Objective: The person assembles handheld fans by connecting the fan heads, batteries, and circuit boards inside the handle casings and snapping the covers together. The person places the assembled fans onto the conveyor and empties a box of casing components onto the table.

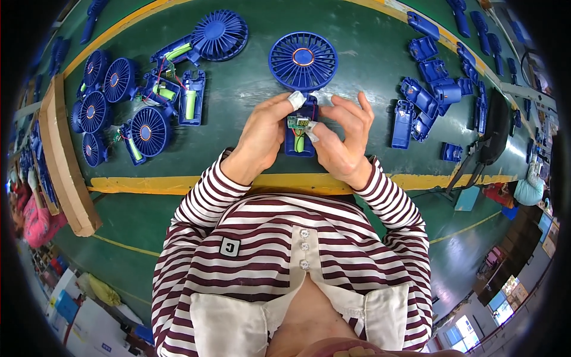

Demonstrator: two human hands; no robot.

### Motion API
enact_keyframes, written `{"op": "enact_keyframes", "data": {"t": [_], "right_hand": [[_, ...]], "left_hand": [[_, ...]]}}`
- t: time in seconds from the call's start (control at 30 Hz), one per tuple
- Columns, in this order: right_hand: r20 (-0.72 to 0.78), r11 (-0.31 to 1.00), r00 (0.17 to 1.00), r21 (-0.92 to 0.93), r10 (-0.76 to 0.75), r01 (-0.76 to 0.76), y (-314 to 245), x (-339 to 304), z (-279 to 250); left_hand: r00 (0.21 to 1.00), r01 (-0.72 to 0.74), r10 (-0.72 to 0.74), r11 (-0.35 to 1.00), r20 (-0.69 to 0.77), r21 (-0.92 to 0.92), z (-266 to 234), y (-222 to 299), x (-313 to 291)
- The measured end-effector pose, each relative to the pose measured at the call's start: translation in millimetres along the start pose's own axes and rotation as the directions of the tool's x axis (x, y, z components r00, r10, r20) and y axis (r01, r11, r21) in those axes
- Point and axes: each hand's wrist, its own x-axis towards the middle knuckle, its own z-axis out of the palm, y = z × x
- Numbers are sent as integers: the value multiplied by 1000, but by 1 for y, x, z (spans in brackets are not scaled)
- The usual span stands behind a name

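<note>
A blue handheld fan lies at the middle of the table, its round grille away from me and its opened handle toward me. My left hand is closed on the handle's left side near the neck, with white tape round a fingertip. A small green circuit board with a display sits across the handle. My right hand has its taped thumb at the board's right edge, and its other fingers are raised and curved. Whether it pinches the board is partly hidden. Below the board, a light green battery and wires show inside the handle.
On the left lie several blue fans with open handles, batteries and wires, beside a long cardboard tray. Several empty blue handle shells are grouped on the right, near a black object. Yellow edging runs along the table's front.
</note>
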Motion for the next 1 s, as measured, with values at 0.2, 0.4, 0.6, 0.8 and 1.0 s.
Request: {"op": "enact_keyframes", "data": {"t": [0.2,0.4,0.6,0.8,1.0], "right_hand": [[46,1000,998,-4,30,-29,-1,-1,-5],[92,998,994,-15,56,-55,1,1,-7],[217,984,966,78,138,-159,4,21,-20],[263,917,940,275,216,-287,18,44,-25],[430,760,833,392,347,-519,17,47,-31]], "left_hand": [[1000,9,-9,999,-10,44,5,-2,-2],[999,-35,35,999,-28,5,7,-8,-1],[998,30,-28,999,-51,26,2,-7,3],[997,70,-68,996,45,-47,16,14,0],[975,166,-151,982,164,-87,10,13,2]]}}
